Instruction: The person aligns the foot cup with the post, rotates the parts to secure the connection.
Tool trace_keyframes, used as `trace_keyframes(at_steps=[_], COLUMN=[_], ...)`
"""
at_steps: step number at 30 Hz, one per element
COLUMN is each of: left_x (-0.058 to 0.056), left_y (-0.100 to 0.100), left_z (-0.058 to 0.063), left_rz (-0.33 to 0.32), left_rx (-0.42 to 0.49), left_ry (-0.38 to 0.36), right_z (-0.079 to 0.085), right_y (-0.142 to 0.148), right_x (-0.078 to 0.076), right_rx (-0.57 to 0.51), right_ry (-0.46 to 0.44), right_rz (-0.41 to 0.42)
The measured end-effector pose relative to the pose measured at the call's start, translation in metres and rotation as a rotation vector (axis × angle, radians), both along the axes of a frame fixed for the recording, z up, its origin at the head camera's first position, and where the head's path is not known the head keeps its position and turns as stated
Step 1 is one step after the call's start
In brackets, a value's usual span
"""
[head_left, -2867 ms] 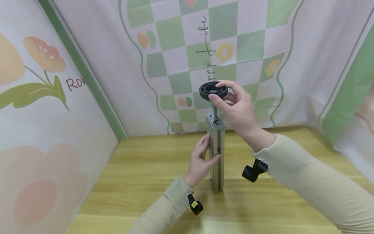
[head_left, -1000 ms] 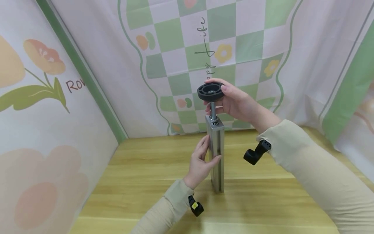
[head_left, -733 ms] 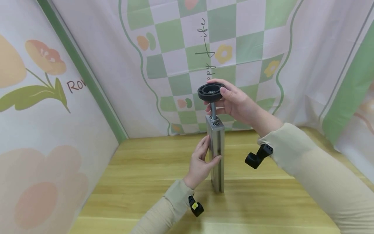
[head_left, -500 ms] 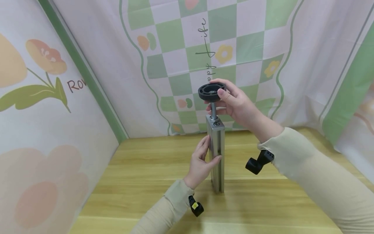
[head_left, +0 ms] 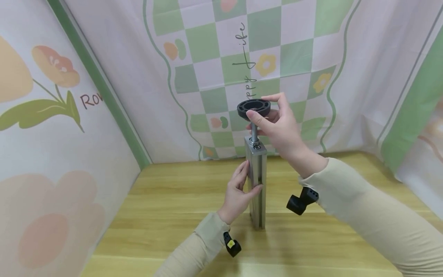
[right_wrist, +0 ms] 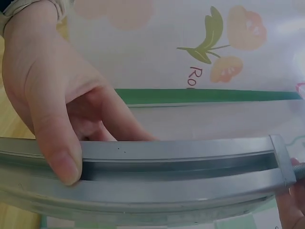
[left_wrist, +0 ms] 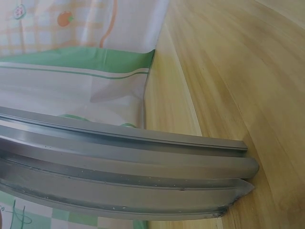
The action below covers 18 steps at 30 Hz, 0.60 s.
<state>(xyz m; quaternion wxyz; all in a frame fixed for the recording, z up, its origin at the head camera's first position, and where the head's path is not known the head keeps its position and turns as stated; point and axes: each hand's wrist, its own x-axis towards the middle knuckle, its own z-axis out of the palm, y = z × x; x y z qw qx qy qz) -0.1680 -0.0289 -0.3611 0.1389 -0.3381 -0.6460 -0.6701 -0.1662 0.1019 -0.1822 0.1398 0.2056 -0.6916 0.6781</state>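
A grey aluminium profile (head_left: 257, 165) stands upright on the table, a slot running down its side. From its capped top rises a threaded stud (head_left: 254, 132) bearing a round black levelling foot (head_left: 243, 112). My left hand (head_left: 234, 198) grips the profile about midway up, thumb on the near side and fingers on the left. My right hand (head_left: 284, 130) pinches the foot's rim, thumb at the near edge and index finger at the far right. In the right wrist view, the left thumb (right_wrist: 64, 162) lies across the profile's slot. The left wrist view shows the profile's lower end (left_wrist: 238, 167) on the wood.
The wooden table (head_left: 166, 200) spreads around the profile. A checked cloth (head_left: 264, 34) hangs behind it, and a flower-printed cloth wall (head_left: 114, 127) closes the left side. Black camera mounts (head_left: 302, 201) sit on both wrists.
Around the foot, my right hand has turned: its thumb has gone from the right of the rim to the near edge, and the wrist has dropped. My left hand and the profile keep their place.
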Motion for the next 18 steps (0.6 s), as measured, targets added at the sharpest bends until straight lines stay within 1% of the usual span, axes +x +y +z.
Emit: trace_keyframes(at_steps=[6, 9, 12, 15, 18], left_x=[-0.001, -0.001, -0.001, -0.001, -0.002], left_y=[0.0, 0.0, 0.0, 0.0, 0.0], left_z=[-0.002, -0.003, -0.003, -0.004, -0.004], left_rz=[0.008, 0.009, 0.01, 0.013, 0.013], left_rx=[-0.006, -0.009, -0.009, -0.015, -0.015], left_ry=[0.025, 0.029, 0.028, 0.036, 0.041], right_z=[-0.004, -0.006, -0.009, -0.011, -0.014], right_y=[-0.008, -0.01, -0.011, -0.011, -0.009], right_x=[0.002, 0.002, 0.003, 0.003, 0.003], right_rx=[0.04, 0.034, 0.009, -0.002, -0.031], right_ry=[0.056, 0.075, 0.092, 0.129, 0.173], right_rz=[-0.142, -0.182, -0.189, -0.179, -0.133])
